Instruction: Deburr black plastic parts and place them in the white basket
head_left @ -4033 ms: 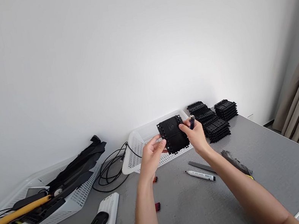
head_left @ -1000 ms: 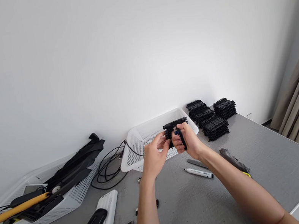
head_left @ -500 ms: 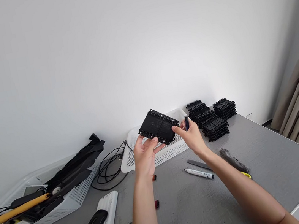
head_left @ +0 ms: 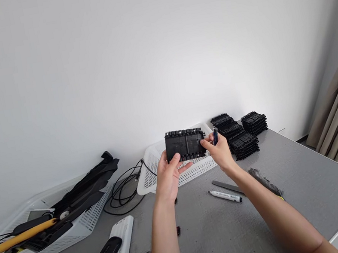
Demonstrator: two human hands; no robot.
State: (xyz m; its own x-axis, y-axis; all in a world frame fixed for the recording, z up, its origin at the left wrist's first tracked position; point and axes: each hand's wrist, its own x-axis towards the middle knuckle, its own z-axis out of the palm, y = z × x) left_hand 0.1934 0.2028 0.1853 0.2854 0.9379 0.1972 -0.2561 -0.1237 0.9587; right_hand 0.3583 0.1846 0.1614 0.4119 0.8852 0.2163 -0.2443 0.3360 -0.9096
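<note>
Both of my hands hold a flat black plastic panel up in front of me, long side level, above the near rim of a white perforated basket. My left hand grips its lower left corner with the thumb on the face. My right hand pinches its right edge and also carries a small dark marker between the fingers. Stacks of similar black panels stand on the grey table to the right of my right hand.
A white marker, a grey strip and a dark brush lie under my right forearm. Black cables coil left of the basket. A second white basket with tools sits far left. A power bank and phones lie near the front edge.
The panel was edge-on a second ago, then tilted face-up with its left end high. It is now level and facing me, held by both hands.
</note>
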